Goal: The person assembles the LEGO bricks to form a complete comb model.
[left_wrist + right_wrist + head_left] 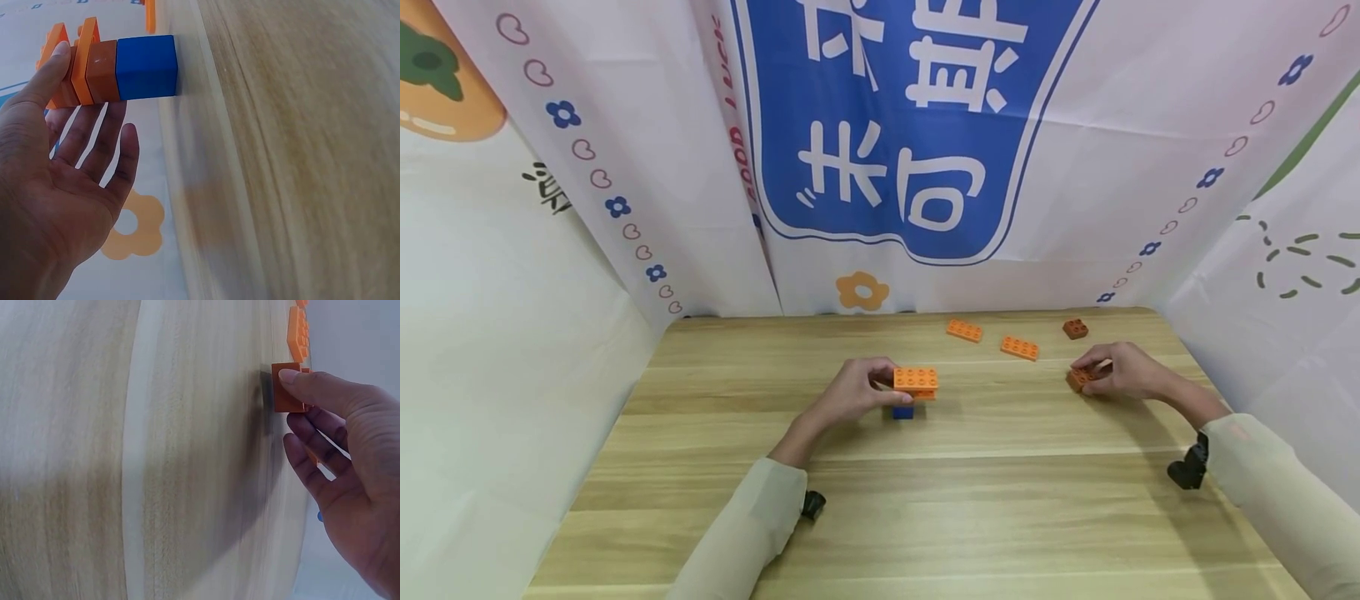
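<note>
- Your left hand [852, 390] grips the stack [915, 379] by its upper layers, thumb on the near side. It is around the middle of the table [850, 517], closer to the far edge than the near one; you cannot tell whether its base touches the surface.
- Done so far: five layers joined. Bottom to top, you have a blue brick [903, 412], a brown brick [102, 72], an orange plate [80, 69], a second brown brick [65, 94] and another orange plate on top.
- Right of that, near the far edge, two plates lie loose and apart, the left plate [964, 331] and the right plate [1019, 347]; neither is joined on.
- Near the far right corner, the far brown brick [1075, 329] also lies loose.
- Toward the right edge, your right hand [1129, 373] pinches the near brown brick [1078, 381] between thumb and fingers, on or just above the surface, you cannot tell which; it is well apart from the stack.
- By the look of it you are a little past halfway: five pieces joined, four separate.
- Your count: one blue brick, four brown bricks, four orange plates.
</note>
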Motion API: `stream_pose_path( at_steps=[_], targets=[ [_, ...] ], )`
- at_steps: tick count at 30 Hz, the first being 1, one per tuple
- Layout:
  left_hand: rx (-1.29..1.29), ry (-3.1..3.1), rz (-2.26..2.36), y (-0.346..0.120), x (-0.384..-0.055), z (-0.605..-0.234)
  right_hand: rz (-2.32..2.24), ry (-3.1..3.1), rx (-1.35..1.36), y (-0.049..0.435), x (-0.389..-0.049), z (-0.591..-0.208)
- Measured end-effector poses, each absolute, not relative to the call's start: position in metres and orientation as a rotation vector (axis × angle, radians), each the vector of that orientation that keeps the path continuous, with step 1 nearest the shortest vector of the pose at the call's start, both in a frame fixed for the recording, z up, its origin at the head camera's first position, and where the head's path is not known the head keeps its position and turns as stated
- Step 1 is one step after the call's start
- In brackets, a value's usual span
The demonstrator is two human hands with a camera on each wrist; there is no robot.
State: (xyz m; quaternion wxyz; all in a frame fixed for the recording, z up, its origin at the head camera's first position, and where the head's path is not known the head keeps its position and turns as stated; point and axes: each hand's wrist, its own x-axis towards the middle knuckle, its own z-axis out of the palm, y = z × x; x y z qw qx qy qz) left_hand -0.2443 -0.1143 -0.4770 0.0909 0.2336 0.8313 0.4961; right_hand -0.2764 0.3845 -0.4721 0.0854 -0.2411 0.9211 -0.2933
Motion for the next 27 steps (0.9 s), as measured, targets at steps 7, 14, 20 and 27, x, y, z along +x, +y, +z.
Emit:
stream_pose_path(
  at_steps=[7, 14, 20, 27],
  targets=[
    [0.705, 2.465, 1.495, -0.114, -0.245, -0.480, -0.868, 2.796, -0.775, 0.379, -0.276, -0.469],
    [0.697, 2.459, 1.515, -0.114, -0.244, -0.479, -0.857, 2.808, -0.833, 0.368, -0.277, -0.459],
    [0.700, 2.457, 1.520, -0.114, -0.244, -0.479, -0.831, 2.810, -0.865, 0.356, -0.276, -0.449],
    [0.696, 2.471, 1.499, -0.114, -0.245, -0.480, -0.842, 2.812, -0.945, 0.337, -0.276, -0.442]
  ],
)
